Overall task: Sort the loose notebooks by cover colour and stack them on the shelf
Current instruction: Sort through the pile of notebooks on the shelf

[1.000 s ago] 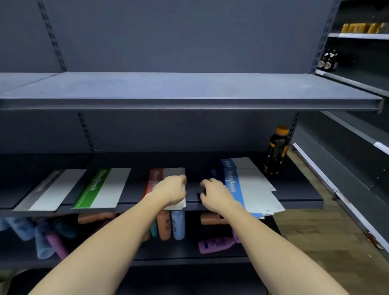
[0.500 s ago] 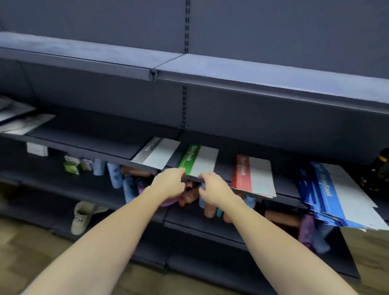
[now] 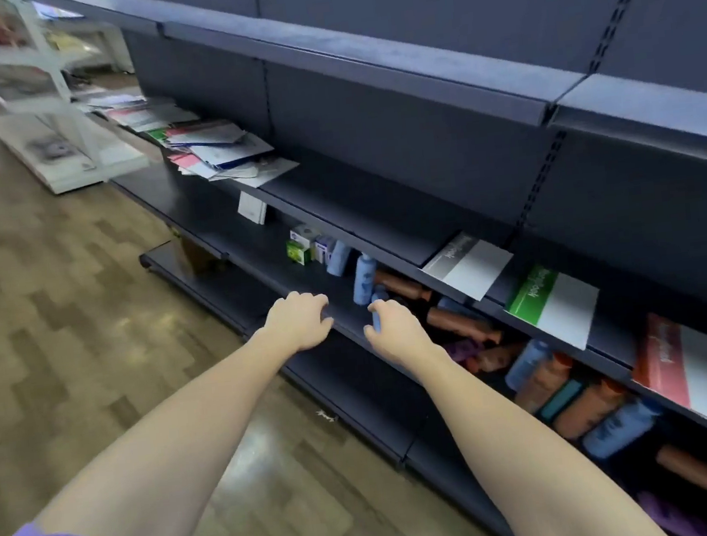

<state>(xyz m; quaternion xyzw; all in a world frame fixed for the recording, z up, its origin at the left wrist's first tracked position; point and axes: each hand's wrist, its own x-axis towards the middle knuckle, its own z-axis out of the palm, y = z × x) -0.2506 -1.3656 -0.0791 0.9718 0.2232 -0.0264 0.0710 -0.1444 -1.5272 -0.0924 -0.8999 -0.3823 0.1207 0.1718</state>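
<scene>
Where the dark metal shelf point(image 3: 362, 205) runs at about waist level, three sorted notebooks lie flat along its front edge, each with a coloured band on the left of a pale cover. The grey notebook point(image 3: 469, 265) sits furthest left of the three, its band carrying printed lettering too blurred to read. Just beside it to the right lies the green notebook point(image 3: 554, 305), white script on its green strip. Further right is the red notebook point(image 3: 694, 371), overhanging the shelf lip. All three are apart from one another and none is stacked on another of a different colour.

Well to the left on the same shelf lies a loose pile of notebooks point(image 3: 217, 149), unsorted, fanned and overlapping, with pink, blue, green and white covers visible. More papers trail behind it toward the far end.

Neither hand holds a notebook. The left hand point(image 3: 298, 319) has its fingers curled downward and empty, near the edge of the lower shelf point(image 3: 338, 308). The right hand point(image 3: 395, 329) is likewise loosely curled, gripping nothing; whether it touches the blue bottle behind it cannot be determined.

On the lower shelf lie blue bottles point(image 3: 363, 277), brown bottles point(image 3: 462, 322) and small boxes point(image 3: 303, 247). A white rack point(image 3: 63, 136) stands on the wooden floor point(image 3: 65, 320) at far left.
</scene>
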